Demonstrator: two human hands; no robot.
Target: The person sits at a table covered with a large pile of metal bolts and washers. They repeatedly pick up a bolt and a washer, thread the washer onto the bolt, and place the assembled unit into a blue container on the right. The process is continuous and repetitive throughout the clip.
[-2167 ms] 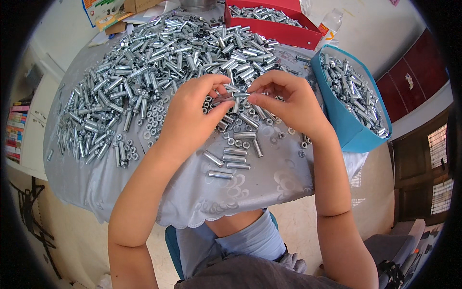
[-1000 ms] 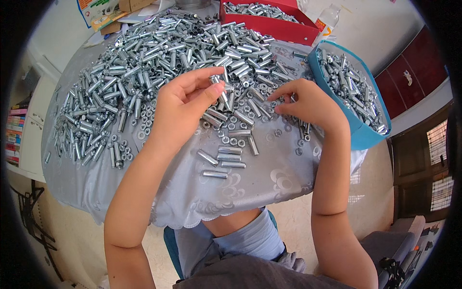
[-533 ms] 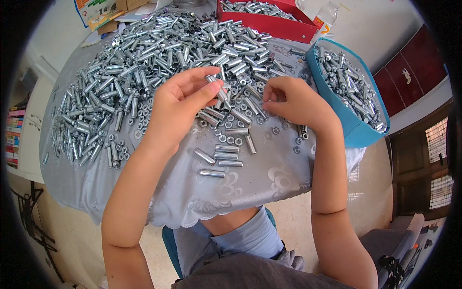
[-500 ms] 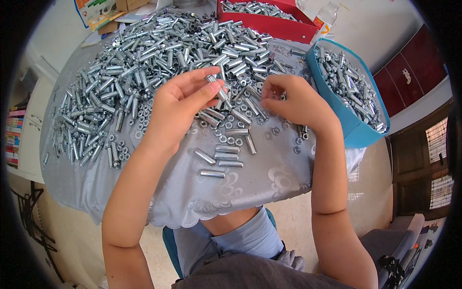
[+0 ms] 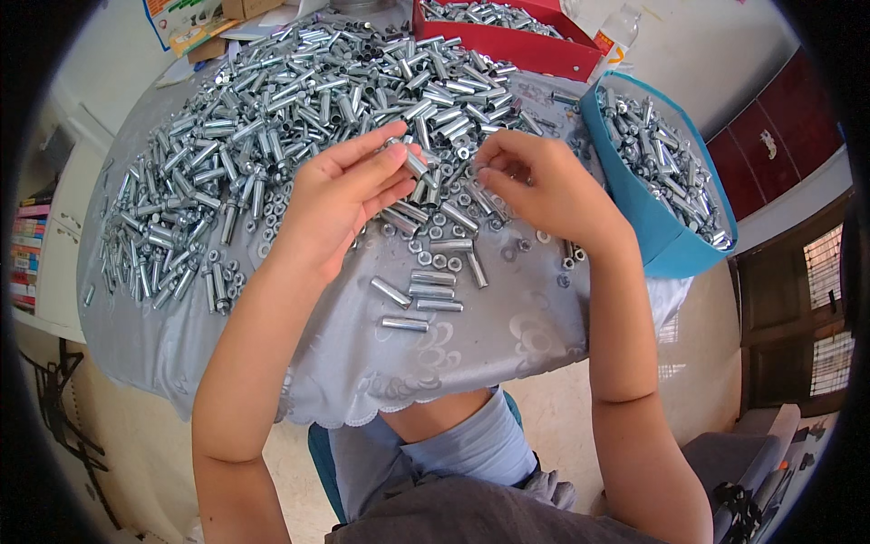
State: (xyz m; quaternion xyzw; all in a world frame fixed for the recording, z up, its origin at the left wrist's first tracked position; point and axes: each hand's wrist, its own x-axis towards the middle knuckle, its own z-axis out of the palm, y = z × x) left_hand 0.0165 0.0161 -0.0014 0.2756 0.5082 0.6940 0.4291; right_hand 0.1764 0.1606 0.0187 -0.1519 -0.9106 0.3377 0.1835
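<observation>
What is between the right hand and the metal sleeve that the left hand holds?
Nothing visible. The right hand and the metal sleeve in the left hand face each other across a small gap above loose nuts.

Pretty bright daylit room: round table under a grey tablecloth (image 5: 471, 354), beige floor (image 5: 716, 363), dark red cabinet doors (image 5: 770, 145) on the right, a barred window (image 5: 820, 317), bookshelf (image 5: 32, 245) far left.

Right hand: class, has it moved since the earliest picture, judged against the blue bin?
Yes. The right hand has drawn apart from the left hand, shifting toward the blue bin.
</observation>
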